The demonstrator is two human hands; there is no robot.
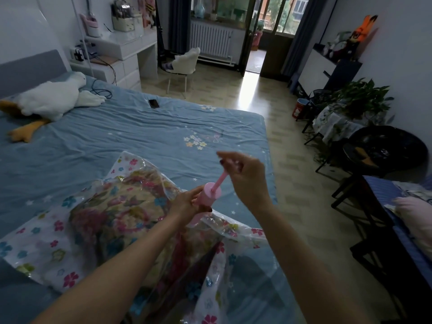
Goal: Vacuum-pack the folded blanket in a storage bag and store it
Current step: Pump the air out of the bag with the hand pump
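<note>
Bare forearms, no sleeves; dark polish on the right hand [247, 176] nails.

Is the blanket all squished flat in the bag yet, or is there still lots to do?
Not yet. Done: the flowery blanket is already inside the clear storage bag on the bed. Happening now: the left hand steadies the pink pump on the bag while the right hand holds its handle pulled out. Left: the bag still looks puffy, so more pumping, then putting it away.
</note>
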